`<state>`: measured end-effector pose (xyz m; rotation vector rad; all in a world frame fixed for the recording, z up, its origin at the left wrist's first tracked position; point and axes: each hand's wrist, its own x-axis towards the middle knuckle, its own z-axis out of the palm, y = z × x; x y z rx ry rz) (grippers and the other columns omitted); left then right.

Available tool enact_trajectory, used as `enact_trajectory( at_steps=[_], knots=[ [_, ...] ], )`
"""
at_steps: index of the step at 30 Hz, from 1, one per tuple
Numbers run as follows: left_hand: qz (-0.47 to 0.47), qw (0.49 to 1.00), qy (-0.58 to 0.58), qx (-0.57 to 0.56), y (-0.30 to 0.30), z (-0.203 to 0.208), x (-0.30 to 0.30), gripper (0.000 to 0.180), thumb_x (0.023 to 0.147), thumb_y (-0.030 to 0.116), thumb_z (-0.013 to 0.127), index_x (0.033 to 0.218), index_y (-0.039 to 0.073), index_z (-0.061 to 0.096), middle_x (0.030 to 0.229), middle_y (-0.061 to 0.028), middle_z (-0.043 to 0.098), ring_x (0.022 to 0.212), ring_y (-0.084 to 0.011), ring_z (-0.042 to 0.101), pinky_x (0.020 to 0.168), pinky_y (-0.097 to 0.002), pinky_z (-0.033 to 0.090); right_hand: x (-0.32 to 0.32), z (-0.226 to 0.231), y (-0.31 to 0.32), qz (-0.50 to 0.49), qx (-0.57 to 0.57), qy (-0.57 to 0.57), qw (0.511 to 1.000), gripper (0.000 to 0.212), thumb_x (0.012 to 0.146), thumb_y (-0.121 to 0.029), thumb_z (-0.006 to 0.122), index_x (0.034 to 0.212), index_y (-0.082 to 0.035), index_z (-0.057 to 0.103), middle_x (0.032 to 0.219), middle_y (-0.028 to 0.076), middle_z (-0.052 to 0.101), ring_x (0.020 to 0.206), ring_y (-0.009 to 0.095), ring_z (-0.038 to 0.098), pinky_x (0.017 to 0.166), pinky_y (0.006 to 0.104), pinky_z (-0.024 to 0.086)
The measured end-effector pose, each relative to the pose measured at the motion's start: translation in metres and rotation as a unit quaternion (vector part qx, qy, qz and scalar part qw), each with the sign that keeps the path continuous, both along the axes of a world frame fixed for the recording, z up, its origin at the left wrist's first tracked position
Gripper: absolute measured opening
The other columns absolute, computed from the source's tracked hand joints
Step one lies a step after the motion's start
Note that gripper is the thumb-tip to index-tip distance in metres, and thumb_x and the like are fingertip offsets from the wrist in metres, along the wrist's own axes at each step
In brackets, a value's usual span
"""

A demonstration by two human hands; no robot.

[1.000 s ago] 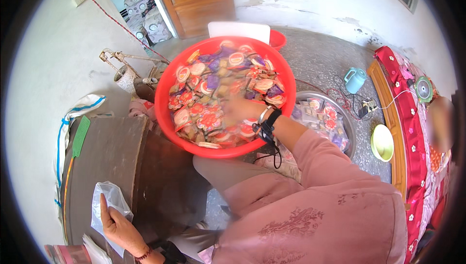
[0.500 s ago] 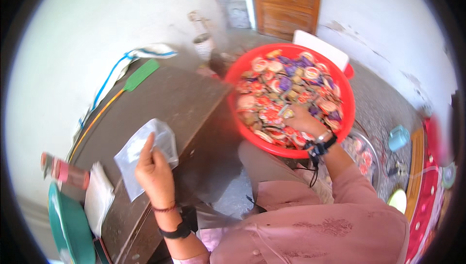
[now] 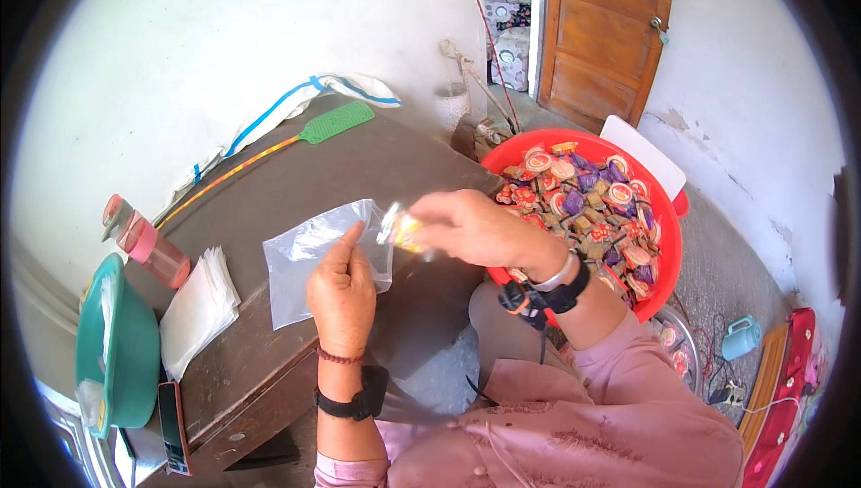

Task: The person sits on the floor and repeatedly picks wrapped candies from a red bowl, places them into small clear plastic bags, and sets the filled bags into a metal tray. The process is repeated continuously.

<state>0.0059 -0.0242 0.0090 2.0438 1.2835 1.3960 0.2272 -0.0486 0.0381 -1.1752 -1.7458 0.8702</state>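
In my left hand (image 3: 341, 304), the fingers are closed on a clear plastic bag (image 3: 291, 277) that spreads over the edge of the dark table. My right hand (image 3: 480, 228) is beside the bag's right edge, pinching a small packet in a shiny yellow and silver wrapper (image 3: 406, 233), blurred by motion. I cannot tell whether the packet touches the bag. To the right of the table stands a large red basin (image 3: 674, 250), heaped with small wrapped snacks (image 3: 587, 205) in red, purple and brown.
On the brown table (image 3: 395, 152) lie a green fly swatter (image 3: 336, 122), a stack of plastic bags (image 3: 202, 309), a pink bottle (image 3: 157, 250) and a phone (image 3: 173, 425). A green tub (image 3: 134, 380) stands at the left. Right of me are a metal bowl (image 3: 689, 349) and a blue jug (image 3: 741, 337).
My right hand has come out of the red basin and moved left to the bag, carrying the shiny packet. My left hand still holds the bag. The whole view has shifted.
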Motion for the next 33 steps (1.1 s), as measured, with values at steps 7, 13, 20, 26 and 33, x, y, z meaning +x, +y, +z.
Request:
enact_trajectory(
  at_steps=[7,13,20,26,33],
  knots=[
    [-0.03,0.999,-0.009,-0.028,-0.002,0.004,-0.002,0.024,0.099,0.008,0.06,0.118,0.007,0.075,0.087,-0.0207,0.073,0.072,-0.0265,0.07,0.071,-0.0342,0.054,-0.017,-0.003,0.028,-0.069,0.05,-0.135,0.987,0.033,0.092,-0.02,0.075,0.114,0.002,0.065,0.085,0.009,0.068,0.081,0.019,0.068,0.071,0.0332,0.054],
    [-0.09,0.995,-0.048,0.003,0.002,-0.003,-0.004,0.022,0.101,0.008,0.061,0.118,0.005,0.075,0.094,-0.0185,0.076,0.079,-0.0242,0.072,0.075,-0.0321,0.055,-0.025,0.012,0.024,-0.022,-0.072,-0.036,0.997,0.032,0.091,-0.015,0.073,0.115,0.003,0.062,0.083,0.011,0.067,0.076,0.02,0.068,0.067,0.0353,0.053],
    [-0.122,0.989,-0.055,-0.07,-0.001,0.006,-0.008,0.021,0.103,0.006,0.059,0.118,0.004,0.074,0.096,-0.0155,0.077,0.083,-0.0186,0.072,0.076,-0.0313,0.055,-0.037,-0.008,0.044,-0.077,0.098,-0.125,0.984,0.023,0.088,-0.015,0.071,0.101,0.002,0.065,0.088,0.021,0.07,0.08,0.039,0.069,0.071,0.0458,0.053],
    [-0.103,0.992,-0.047,-0.053,-0.004,0.008,-0.005,0.022,0.102,0.005,0.058,0.118,0.003,0.073,0.094,-0.0131,0.078,0.081,-0.019,0.072,0.075,-0.0308,0.055,-0.044,-0.02,0.056,-0.138,0.145,-0.144,0.969,0.023,0.085,-0.019,0.073,0.097,0.0,0.066,0.093,0.021,0.069,0.088,0.04,0.067,0.075,0.0445,0.053],
    [-0.043,0.995,-0.087,0.007,0.003,-0.003,-0.009,0.018,0.099,0.001,0.061,0.108,0.005,0.075,0.091,-0.0118,0.068,0.082,-0.0238,0.065,0.073,-0.0321,0.051,-0.023,-0.017,0.054,0.013,0.092,-0.044,0.995,0.024,0.085,-0.021,0.077,0.096,-0.001,0.069,0.092,0.016,0.068,0.088,0.03,0.067,0.076,0.0405,0.052]
  ],
)
